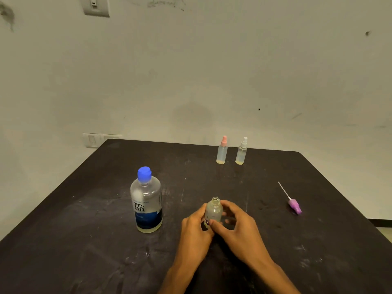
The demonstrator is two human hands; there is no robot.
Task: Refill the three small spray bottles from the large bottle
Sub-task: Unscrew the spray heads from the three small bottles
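Note:
A small clear spray bottle (pixel 213 211) with no top stands on the dark table, its neck open. My left hand (pixel 196 227) grips its left side and my right hand (pixel 235 224) curls around its right side, thumb on the front. Its purple spray top (pixel 294 205) with a thin white tube lies on the table to the right. The large bottle (pixel 146 201), with a blue cap and blue label, stands upright to the left, capped. Two more small spray bottles stand at the back: one with a pink top (pixel 222 150), one with a white top (pixel 241 151).
The dark scuffed table (pixel 84 230) reaches a pale wall at the back. Its right edge runs diagonally past the purple top. A wall socket (pixel 92 140) sits behind the table's back left corner.

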